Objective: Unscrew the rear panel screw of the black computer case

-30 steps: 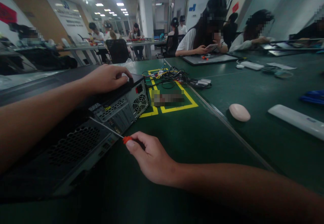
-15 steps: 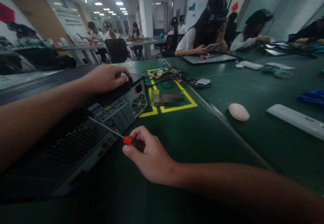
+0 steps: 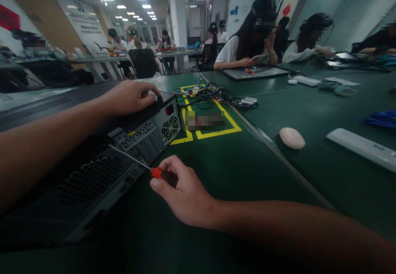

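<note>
The green table (image 3: 235, 175) filled most of the view when I checked the feed. Lying on its side at about 9 o'clock was the desktop PC case (image 3: 93, 171), rear panel with the fan grille facing toward 3 o'clock. The left hand (image 3: 130, 96) sat palm-down on the upper face of the case near its far corner, fingers curled loosely over the edge, not really gripping anything, just pressing on it. The right hand (image 3: 182, 191), around 6 o'clock from center, was pinched around the screwdriver (image 3: 136, 163), thumb and fingers closed on the orange-and-black handle, with the thin shaft running off toward 10 o'clock to the case's rear panel. Couldn't tell exactly what the tip was seated in, too dark there.

Past the case at 12 o'clock was a yellow taped square (image 3: 230, 121) with a tangle of cables (image 3: 207, 90) on its far side. Over at 3 o'clock lay a white mouse (image 3: 292, 138) and, further right, a white keyboard (image 3: 361, 148).
</note>
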A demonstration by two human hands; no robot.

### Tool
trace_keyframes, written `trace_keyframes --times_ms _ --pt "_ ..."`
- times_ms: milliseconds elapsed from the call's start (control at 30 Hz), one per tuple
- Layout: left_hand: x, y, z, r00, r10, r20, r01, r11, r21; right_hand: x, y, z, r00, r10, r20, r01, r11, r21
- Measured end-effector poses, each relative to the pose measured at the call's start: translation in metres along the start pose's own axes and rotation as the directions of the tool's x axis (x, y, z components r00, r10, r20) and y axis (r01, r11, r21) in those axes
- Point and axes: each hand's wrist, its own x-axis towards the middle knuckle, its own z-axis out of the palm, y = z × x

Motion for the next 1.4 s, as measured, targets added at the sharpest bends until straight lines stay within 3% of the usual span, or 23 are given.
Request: trace_keyframes --times_ms 600,1400 --pt "-0.0006 0.002 -0.0004 1.0 -0.011 -0.007 0.011 1.0 0.0 0.0 -0.0036 -0.0014 0.999 -0.038 -0.01 0.037 0.996 -0.081" --pt "-0.0012 0.003 -0.0027 1.0 0.005 0.009 -0.005 1.0 -0.018 -0.0003 -0.0062 -0.0016 1.0 0.011 -0.009 -0.012 0.998 -0.065"
